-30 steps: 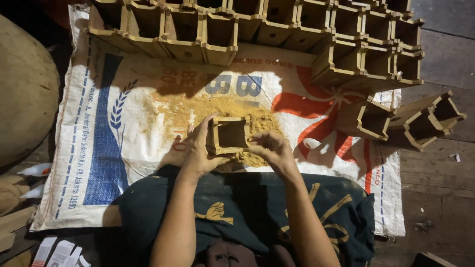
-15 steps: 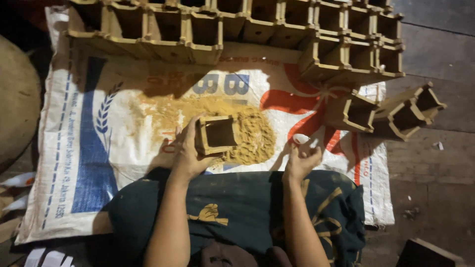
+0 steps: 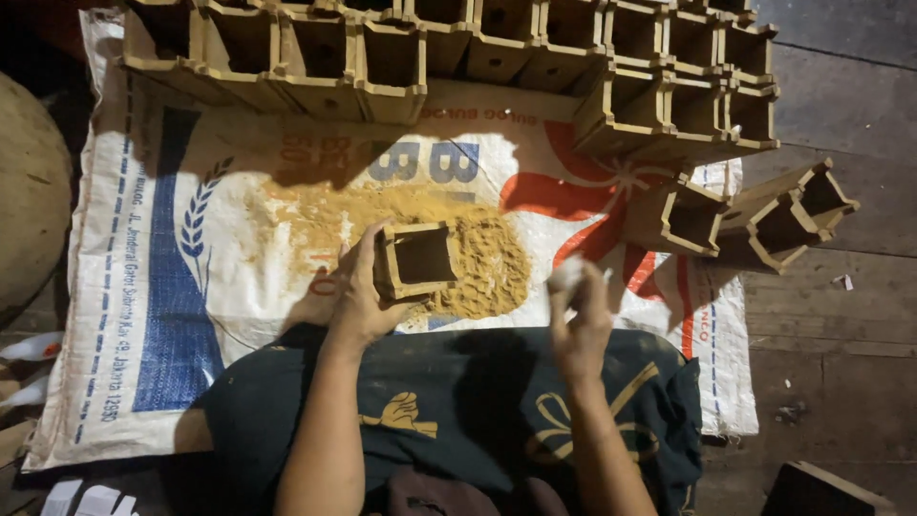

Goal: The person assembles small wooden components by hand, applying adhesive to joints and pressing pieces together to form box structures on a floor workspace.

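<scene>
A: Nearest item first. What lies closest to the camera?

B: Dark green cloth (image 3: pixel 458 401) with a yellow print, spread over the lap. Both forearms cross it.

A: Left hand (image 3: pixel 358 296), grip state?

B: Clamped on a small square wooden box (image 3: pixel 415 260), open side up. Thumb on the near left wall, fingers behind it. The box sits just above a heap of sawdust (image 3: pixel 478 253) on a printed woven sack (image 3: pixel 143 287).

A: Right hand (image 3: pixel 581 320)?

B: Raised and blurred. Fingers curled around something small and pale (image 3: pixel 565 274); cannot tell what it is, nor how tightly the grip is closed.

A: Farther out?

B: Three loose boxes (image 3: pixel 755 220) lying on their sides at the right, partly off the sack on the plank floor (image 3: pixel 841 325). Beyond them, rows of like boxes (image 3: pixel 458 48), top row cut off by the frame edge.

A: Anything unclear?

B: A rounded tan shape (image 3: pixel 29 201) at the left, mostly cropped. Pale scraps (image 3: pixel 86 499) at bottom left, unreadable.
</scene>
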